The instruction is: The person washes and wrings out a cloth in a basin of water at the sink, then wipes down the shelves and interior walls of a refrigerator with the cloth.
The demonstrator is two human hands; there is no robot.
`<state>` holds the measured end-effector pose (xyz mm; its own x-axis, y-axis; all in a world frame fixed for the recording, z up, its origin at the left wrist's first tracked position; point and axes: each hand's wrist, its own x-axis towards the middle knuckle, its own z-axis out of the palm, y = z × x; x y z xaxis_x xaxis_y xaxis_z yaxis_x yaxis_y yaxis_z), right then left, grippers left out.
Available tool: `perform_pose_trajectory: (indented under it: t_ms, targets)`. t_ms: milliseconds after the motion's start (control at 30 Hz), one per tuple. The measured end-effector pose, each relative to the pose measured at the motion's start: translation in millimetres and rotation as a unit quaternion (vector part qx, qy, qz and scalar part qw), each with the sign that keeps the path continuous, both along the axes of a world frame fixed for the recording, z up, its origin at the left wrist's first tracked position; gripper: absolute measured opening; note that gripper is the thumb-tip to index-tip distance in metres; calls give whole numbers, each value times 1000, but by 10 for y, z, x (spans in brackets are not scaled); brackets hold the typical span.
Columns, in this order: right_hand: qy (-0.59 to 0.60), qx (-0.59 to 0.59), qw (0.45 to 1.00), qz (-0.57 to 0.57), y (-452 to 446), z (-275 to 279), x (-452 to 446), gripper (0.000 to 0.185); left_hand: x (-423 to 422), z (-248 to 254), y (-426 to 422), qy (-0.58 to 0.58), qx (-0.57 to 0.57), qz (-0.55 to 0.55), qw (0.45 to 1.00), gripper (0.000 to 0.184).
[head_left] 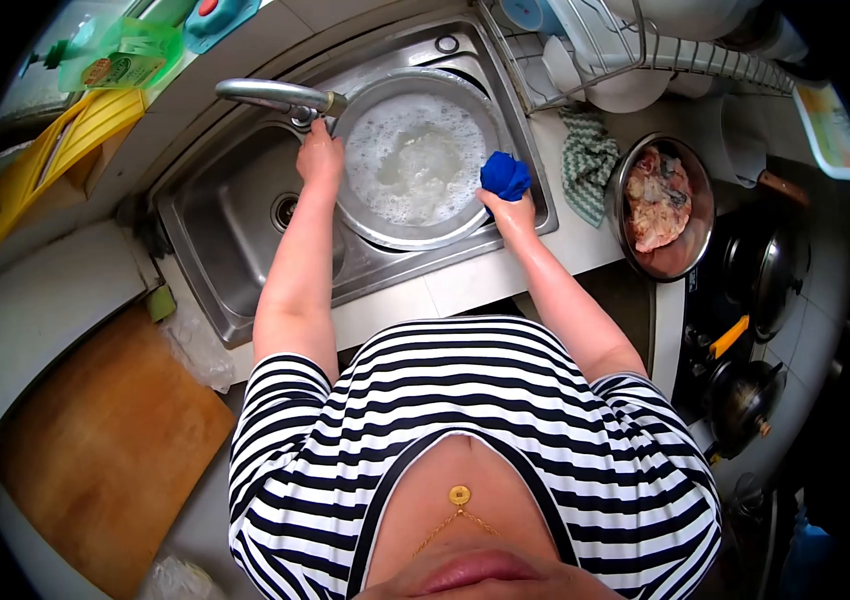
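A large metal basin (360, 225) of foamy water sits over the right bowl of the steel sink. At the base of the curved faucet (275, 92), my left hand (321, 158) has its fingers closed at the handle, beside the basin's left rim; the fingertips are partly hidden. My right hand (511, 212) grips a bunched blue cloth (506, 176) at the basin's right rim. The middle of the water is stirred and paler, with suds around it.
The left sink bowl (230, 215) has a drain. To the right are a checked cloth (587, 165), a metal bowl (617, 215) with raw meat (658, 200), and lidded pans (745, 400). A dish rack (645, 55) stands behind. A wooden cutting board (110, 450) lies at left.
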<state>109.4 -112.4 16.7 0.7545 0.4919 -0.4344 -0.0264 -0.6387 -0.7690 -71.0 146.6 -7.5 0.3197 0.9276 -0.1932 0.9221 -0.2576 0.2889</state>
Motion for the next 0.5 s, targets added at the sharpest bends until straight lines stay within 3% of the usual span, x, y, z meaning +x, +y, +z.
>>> perform_pose_trajectory:
  t_ms: [100, 133, 200, 367, 400, 467, 500]
  targets:
    - [201, 104, 972, -63, -33, -97, -50, 46, -63, -8, 27, -44, -16, -9, 999, 46]
    - [198, 107, 972, -64, -61, -122, -28, 46, -87, -7, 52, -48, -14, -12, 999, 46]
    - [77, 73, 994, -2, -67, 40, -22, 40, -144, 143, 6, -52, -25, -36, 998, 52]
    - [0, 69, 997, 34, -179, 213, -9, 45, -292, 576, -52, -53, -73, -49, 995, 48]
    - [-1, 73, 997, 33, -195, 212, 7, 45, -333, 589, -24, -54, -70, -50, 995, 48]
    - [154, 17, 988, 13, -220, 307, 69, 43, -418, 592, 68, -27, -108, -76, 991, 47]
    - [153, 19, 988, 11, -232, 369, 64, 43, -440, 666, 76, -27, -114, -86, 989, 48]
